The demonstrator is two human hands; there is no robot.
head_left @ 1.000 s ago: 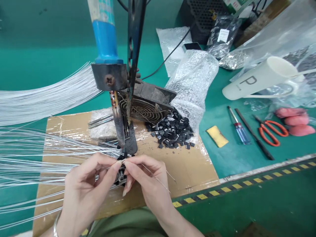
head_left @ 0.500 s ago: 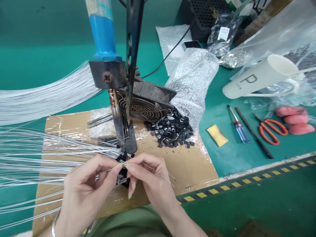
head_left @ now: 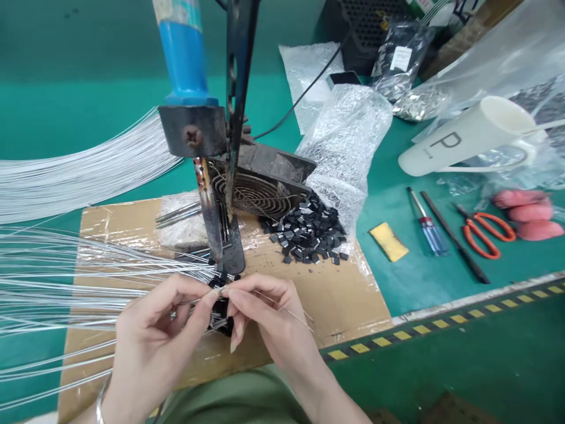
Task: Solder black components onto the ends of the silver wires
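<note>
My left hand (head_left: 156,341) is closed in a pinch, thumb against forefinger, on a thin wire whose end is hidden by the fingertips. Tip to tip with it, my right hand (head_left: 273,318) pinches the wire too, and thin wire ends (head_left: 304,318) stick out past its fingers to the lower right. Just behind and below the fingertips lie small black connectors (head_left: 227,325) on the ends of white wires (head_left: 101,303) that run off to the left. Right above them the soldering iron (head_left: 207,206) points down in its stand.
A cardboard sheet (head_left: 326,306) covers the work area. Behind stands a dirty fan (head_left: 260,191), beside a pile of black connectors (head_left: 309,232). Rightward lie a yellow sponge (head_left: 388,241), a screwdriver (head_left: 427,227), orange-handled scissors (head_left: 485,232) and a white mug (head_left: 468,138). More white wires (head_left: 79,171) lie back left.
My fingertips have drawn very slightly apart, the right hand shifting a touch to the right. Both pinches stay closed, and the things on the table have not moved.
</note>
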